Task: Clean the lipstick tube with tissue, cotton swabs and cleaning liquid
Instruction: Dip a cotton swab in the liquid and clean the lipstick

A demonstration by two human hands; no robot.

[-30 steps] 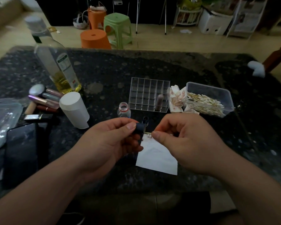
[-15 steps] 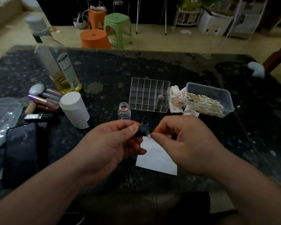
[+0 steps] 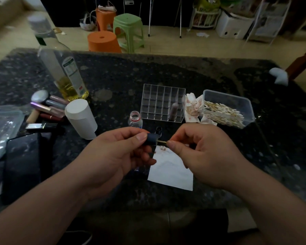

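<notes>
Plainly, the left hand (image 3: 113, 156) had its fingers curled round the dark lipstick tube (image 3: 152, 138), held just above the stained tissue (image 3: 171, 172); the right hand (image 3: 201, 156) pinched a cotton swab (image 3: 162, 142) poked into its mouth. Twisting gently, tube steady, would probably lift residue best.

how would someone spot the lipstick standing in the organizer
Find the clear gridded organizer at the middle of the dark stone table, left of the cotton swab box. One brownish tube stands in its front row, the only filled compartment.
</notes>
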